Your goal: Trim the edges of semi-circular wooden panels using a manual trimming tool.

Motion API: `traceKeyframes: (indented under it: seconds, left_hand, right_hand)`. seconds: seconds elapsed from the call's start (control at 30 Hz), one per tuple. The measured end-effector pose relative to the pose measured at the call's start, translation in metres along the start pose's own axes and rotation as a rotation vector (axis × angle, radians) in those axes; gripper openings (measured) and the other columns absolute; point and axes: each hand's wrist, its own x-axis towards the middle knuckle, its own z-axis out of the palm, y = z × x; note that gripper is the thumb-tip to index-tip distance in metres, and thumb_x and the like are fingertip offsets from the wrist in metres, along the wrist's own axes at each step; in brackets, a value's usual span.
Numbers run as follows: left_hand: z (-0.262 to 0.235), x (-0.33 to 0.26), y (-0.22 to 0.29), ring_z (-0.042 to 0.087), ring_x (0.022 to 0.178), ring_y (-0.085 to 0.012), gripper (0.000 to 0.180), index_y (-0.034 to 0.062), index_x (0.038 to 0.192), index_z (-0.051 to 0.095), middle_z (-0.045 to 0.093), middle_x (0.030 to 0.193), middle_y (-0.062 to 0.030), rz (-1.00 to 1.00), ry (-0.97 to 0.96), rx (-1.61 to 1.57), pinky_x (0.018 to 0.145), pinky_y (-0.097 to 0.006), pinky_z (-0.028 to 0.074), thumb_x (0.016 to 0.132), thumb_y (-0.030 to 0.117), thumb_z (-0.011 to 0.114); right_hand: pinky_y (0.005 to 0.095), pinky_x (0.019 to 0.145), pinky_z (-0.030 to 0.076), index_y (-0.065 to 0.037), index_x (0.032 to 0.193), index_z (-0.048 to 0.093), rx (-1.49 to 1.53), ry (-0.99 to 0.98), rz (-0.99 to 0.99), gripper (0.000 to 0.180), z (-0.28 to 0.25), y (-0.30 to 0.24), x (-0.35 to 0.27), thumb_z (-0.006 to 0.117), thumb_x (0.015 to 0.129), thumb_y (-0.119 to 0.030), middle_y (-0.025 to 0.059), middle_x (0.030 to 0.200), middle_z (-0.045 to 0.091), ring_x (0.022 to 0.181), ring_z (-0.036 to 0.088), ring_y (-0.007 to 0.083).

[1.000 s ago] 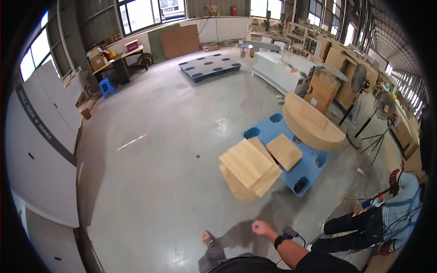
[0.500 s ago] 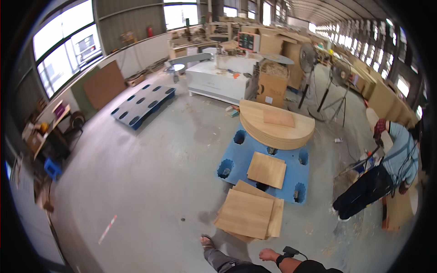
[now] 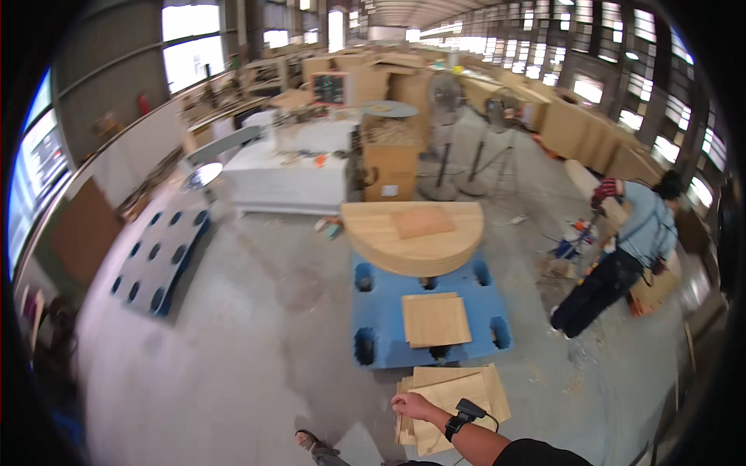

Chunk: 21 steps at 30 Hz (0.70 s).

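Note:
My right hand (image 3: pixel 413 405) reaches in from the lower right, with a black band and small device (image 3: pixel 460 419) on its wrist. Its fingers look curled together, and nothing shows in them. Below it in the picture lies a loose stack of thin light-wood panels (image 3: pixel 458 392) on the floor, and whether the hand touches them I cannot tell. Farther off, a smaller pile of wood panels (image 3: pixel 437 320) rests on a blue plastic pallet (image 3: pixel 388 311). At the pallet's far end sits a stack of half-round wooden boards (image 3: pixel 412 241) with a reddish rectangular piece (image 3: pixel 422 221) on top. My left hand is out of view.
A second pallet (image 3: pixel 162 252) lies on the left. Behind the half-round boards stand a white machine (image 3: pixel 287 179), a cardboard box (image 3: pixel 392 171) and pedestal fans (image 3: pixel 444 101). On the right a person in a light blue shirt (image 3: pixel 649 221) bends over wooden pieces.
The view has swung right, so the pallets and machine sit farther left. My right hand and forearm have come farther into view, now over the floor panels in the picture.

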Motion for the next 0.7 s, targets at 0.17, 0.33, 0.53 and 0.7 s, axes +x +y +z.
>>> traceKeyframes:
  seconds: [0.17,0.33,0.53,0.7]
  left_hand:
    - [-0.094,0.169,0.032,0.065,0.071,-0.0201,0.030,-0.0006,0.112,0.062,0.068,0.085,-0.0128,0.041,-0.139,0.221,0.057,-0.031,0.051,0.086,0.012,0.065]
    - [-0.205,0.328,0.134,0.065,0.070,-0.0240,0.017,0.0024,0.099,0.066,0.068,0.088,-0.0151,-0.155,-0.121,0.033,0.055,-0.034,0.053,0.086,0.006,0.055]
    - [-0.189,0.524,0.352,0.061,0.069,-0.0201,0.020,0.0012,0.097,0.066,0.068,0.083,-0.0123,0.229,-0.190,0.273,0.056,-0.032,0.051,0.080,0.008,0.057]
    - [-0.111,0.563,0.521,0.061,0.069,-0.0162,0.030,-0.0011,0.104,0.065,0.067,0.079,-0.0102,0.316,-0.302,0.388,0.062,-0.030,0.054,0.075,0.002,0.065]
  right_hand:
    - [0.0465,0.078,0.048,-0.008,0.084,0.070,-0.687,0.063,0.005,0.027,0.038,0.168,0.016,0.057,0.086,-0.032,0.0163,0.088,0.068,0.084,0.062,0.0348]
    - [0.0450,0.054,0.045,0.001,0.072,0.068,-0.201,0.182,0.391,0.019,0.094,0.034,0.002,0.060,0.075,-0.016,0.0182,0.067,0.059,0.054,0.052,0.0299]
    - [0.0378,0.055,0.039,-0.004,0.056,0.052,-0.235,-0.077,0.204,0.021,0.164,0.095,0.096,0.058,0.074,-0.012,0.0102,0.055,0.045,0.051,0.044,0.0241]
    - [0.0394,0.052,0.032,-0.004,0.054,0.045,0.708,0.340,0.253,0.025,0.130,0.004,0.212,0.060,0.071,-0.014,0.0096,0.053,0.033,0.047,0.031,0.0239]
